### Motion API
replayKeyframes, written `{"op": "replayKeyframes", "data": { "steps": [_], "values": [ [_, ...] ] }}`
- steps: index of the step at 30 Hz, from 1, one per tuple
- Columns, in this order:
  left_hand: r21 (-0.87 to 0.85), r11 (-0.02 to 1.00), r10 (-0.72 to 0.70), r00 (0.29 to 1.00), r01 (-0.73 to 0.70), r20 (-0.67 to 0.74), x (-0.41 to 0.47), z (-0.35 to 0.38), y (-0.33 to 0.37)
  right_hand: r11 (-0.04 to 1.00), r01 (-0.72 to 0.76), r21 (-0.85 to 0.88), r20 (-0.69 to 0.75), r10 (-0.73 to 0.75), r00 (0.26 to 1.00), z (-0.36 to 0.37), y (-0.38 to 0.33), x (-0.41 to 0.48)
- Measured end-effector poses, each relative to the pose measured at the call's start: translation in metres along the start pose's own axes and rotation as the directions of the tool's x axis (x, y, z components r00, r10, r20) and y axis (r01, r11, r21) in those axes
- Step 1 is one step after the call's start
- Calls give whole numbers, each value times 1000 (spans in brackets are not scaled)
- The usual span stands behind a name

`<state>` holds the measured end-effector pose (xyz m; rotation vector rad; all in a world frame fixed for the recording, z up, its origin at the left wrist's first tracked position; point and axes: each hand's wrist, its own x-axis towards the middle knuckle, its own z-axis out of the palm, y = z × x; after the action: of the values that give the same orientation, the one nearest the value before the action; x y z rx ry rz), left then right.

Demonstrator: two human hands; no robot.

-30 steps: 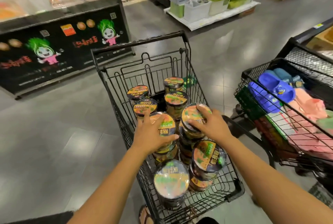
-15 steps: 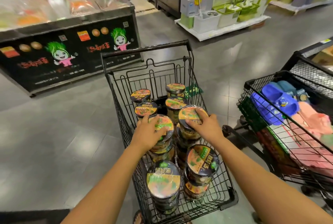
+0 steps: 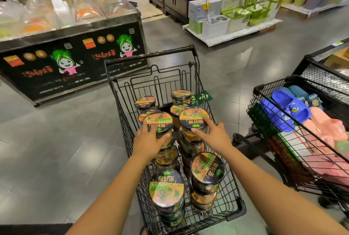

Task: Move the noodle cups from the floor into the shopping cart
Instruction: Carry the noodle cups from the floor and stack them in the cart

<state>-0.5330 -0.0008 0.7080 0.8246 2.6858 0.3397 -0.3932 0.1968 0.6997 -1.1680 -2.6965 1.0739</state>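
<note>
A black wire shopping cart (image 3: 196, 76) stands in front of me, holding several noodle cups with orange-and-green lids, stacked in columns. My left hand (image 3: 149, 142) grips the top cup of the middle-left stack (image 3: 159, 121), thumb and fingers curled round its rim. My right hand (image 3: 213, 136) holds the top cup of the middle-right stack (image 3: 193, 116), with the index finger lying across the lid. Two more stacks stand nearer to me, a left one (image 3: 167, 187) and a right one (image 3: 206, 168). Several lower cups sit at the cart's far end (image 3: 180, 94).
A second black cart (image 3: 264, 91) with blue slippers (image 3: 290, 104) and pink items stands close on the right. A black display counter (image 3: 75, 61) is at the left. A pallet of green and white boxes (image 3: 232, 17) lies ahead. Grey floor tiles surround the cart.
Both hands stayed on the two top cups in the middle of the cart. My view rose and pulled back, showing more of the store.
</note>
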Motion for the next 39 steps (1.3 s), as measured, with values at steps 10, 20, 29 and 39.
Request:
{"op": "replayKeyframes", "data": {
  "steps": [10,20,29,39],
  "values": [
    [112,992,60,998,-62,17,8,-4,6,997,-77,25,-38,78,996,0,-9,-30],
    [95,924,374,927,-370,-20,-12,2,49,925,-372,79,-190,380,905,21,18,-117],
    [64,589,767,582,-805,269,-120,71,146,623,-738,261,-270,781,564,42,78,-301],
    [30,73,804,77,-997,590,-347,173,193,61,-791,609,-111,994,-8,131,132,-553]
  ]
}}
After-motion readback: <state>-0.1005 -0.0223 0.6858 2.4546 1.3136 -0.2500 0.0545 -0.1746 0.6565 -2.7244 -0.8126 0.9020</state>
